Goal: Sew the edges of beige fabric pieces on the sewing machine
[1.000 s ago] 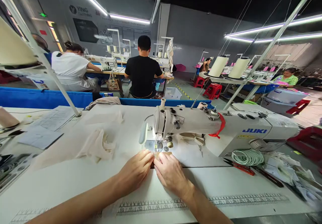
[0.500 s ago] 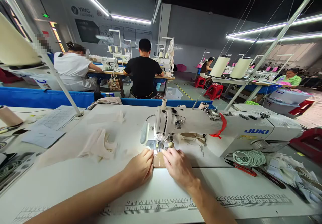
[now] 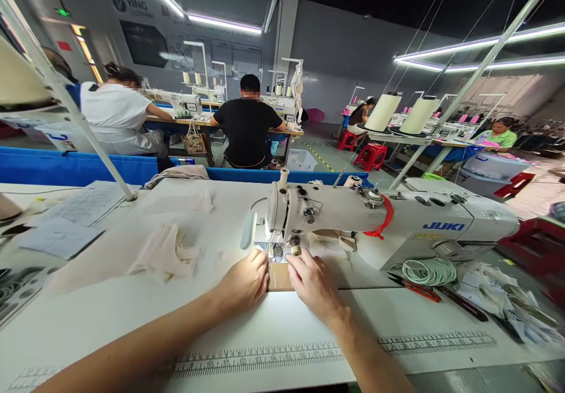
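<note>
A white desk is stretching across the foreground, its front edge carrying a printed ruler scale, while beyond it a person in a black shirt is sitting before another machine under strip lights in the grey-walled room. The sewing machine is standing just beyond both hands, its needle end nearest them. The left hand is curling closed beside the needle area—I cannot tell whether it is pinching anything—and the right hand is resting loosely open, fingers bent, near the machine's foot. Between them a flat, brown, shiny patch is showing. Thin, cream fabric is lying crumpled to the left; a soft red strip is circling the machine's smooth arm, and pale green cord is lying coiled beside red-handled snips.
</note>
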### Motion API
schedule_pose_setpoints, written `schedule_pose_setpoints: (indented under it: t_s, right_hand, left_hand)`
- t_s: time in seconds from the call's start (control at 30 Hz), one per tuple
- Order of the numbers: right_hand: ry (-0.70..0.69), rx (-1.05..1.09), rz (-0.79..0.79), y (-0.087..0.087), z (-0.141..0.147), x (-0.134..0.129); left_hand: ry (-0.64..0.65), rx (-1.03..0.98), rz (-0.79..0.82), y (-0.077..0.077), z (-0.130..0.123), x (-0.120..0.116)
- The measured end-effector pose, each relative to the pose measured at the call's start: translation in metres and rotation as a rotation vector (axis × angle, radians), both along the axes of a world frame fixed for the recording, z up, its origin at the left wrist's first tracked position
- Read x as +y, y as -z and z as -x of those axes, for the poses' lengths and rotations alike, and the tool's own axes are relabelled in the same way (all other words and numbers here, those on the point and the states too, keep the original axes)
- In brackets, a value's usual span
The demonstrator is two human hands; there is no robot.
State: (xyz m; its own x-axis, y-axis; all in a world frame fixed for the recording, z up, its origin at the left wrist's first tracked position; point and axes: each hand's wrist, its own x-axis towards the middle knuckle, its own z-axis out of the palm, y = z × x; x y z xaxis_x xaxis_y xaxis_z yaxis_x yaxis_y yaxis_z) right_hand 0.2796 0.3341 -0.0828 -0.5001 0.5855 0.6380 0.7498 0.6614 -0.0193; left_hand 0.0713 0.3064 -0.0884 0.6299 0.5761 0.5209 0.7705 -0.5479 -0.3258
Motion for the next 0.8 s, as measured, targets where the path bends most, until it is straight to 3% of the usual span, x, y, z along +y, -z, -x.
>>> schedule_pose_setpoints:
  t_s: [0.13, 0.37, 0.5, 0.67, 0.8]
  right_hand:
    - [-0.001, 0.002, 0.0, -0.001, 0.0, -0.001]
    - [-0.018, 0.003, 0.059, 0.006, 0.0, 0.001]
    - [0.017, 0.075, 0.194, 0.002, -0.004, 0.008]
    - [0.087, 0.17, 0.44, -0.014, -0.003, 0.022]
    - [0.049, 0.179, 0.536, -0.017, 0.002, 0.034]
  left_hand:
    - [0.023, -0.041, 0.038, 0.003, 0.003, 0.001]
    - [0.07, -0.023, -0.047, -0.003, 0.002, -0.001]
    - [0.09, 0.023, -0.117, -0.007, 0.002, -0.001]
    - [0.057, 0.049, -0.068, -0.006, 0.004, 0.001]
    - [0.091, 0.019, -0.076, -0.01, 0.003, 0.002]
